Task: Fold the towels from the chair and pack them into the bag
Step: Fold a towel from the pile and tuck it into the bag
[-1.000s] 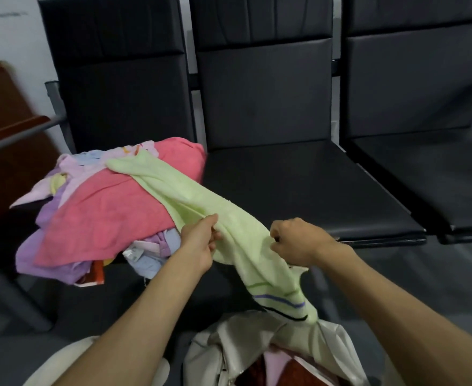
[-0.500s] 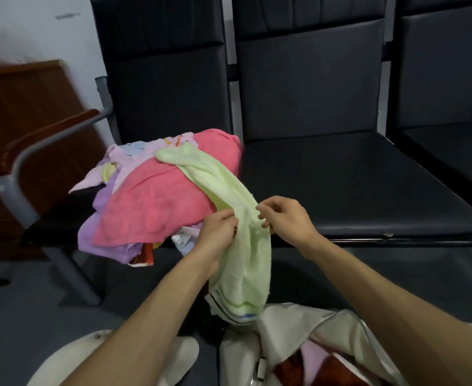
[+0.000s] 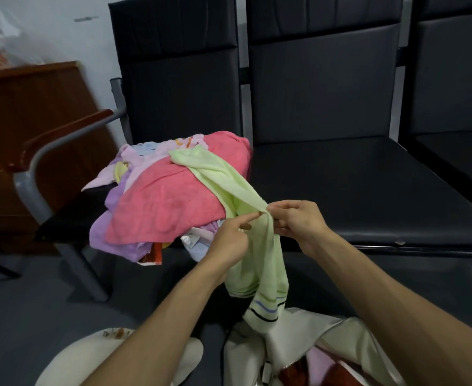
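Observation:
A pale green towel (image 3: 259, 260) with striped end drapes from the towel pile (image 3: 162, 207) on the left black chair seat down toward the bag. My left hand (image 3: 230, 238) and my right hand (image 3: 296, 221) both pinch its bunched edge close together in front of the seat. A big pink towel tops the pile, with lilac, light pink and blue ones under it. The cream bag (image 3: 307, 346) stands open at the bottom with pink and red cloth inside; the green towel's striped end hangs just above its rim.
Three joined black chairs (image 3: 340, 174) stand along the wall; a grey metal armrest (image 3: 62, 146) with a wooden top sits left of the pile. A brown wooden cabinet (image 3: 26, 112) stands at far left. Grey floor below.
My hands have come closer together along the green towel's edge, and the towel now hangs more bunched and straight down. The view has shifted left.

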